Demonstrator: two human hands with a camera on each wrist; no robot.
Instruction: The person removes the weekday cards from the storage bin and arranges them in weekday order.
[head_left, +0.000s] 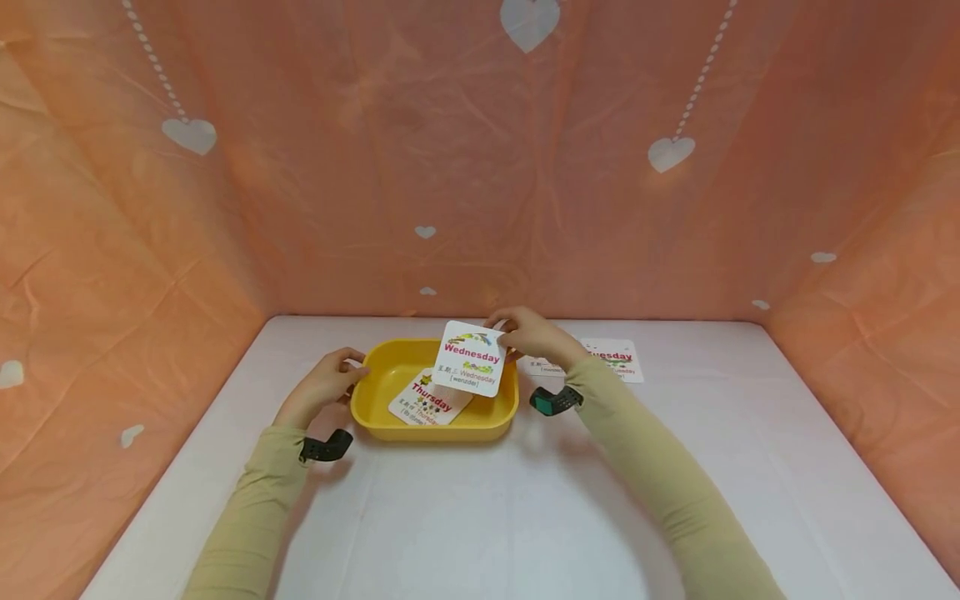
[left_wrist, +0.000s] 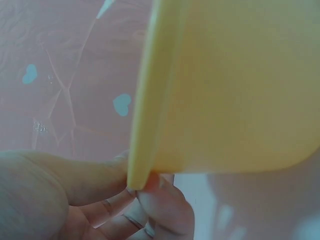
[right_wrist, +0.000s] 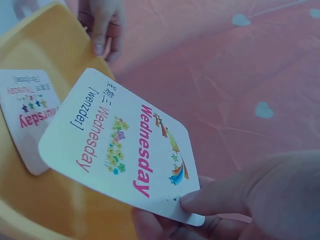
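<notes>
My right hand pinches a white card printed "Wednesday" by one edge, thumb on its printed face. The card is held tilted over the right part of a yellow plastic tray. Inside the tray lies a card printed "Thursday", partly covered by the held card in the head view. At the tray's left end, my left hand grips the rim; the left wrist view shows thumb and fingers on either side of the rim's edge.
A card printed "Tuesday" lies on the white table to the right of the tray, half behind my right wrist. Another card sits beside it, mostly hidden. Orange cloth walls with white hearts enclose the back and sides.
</notes>
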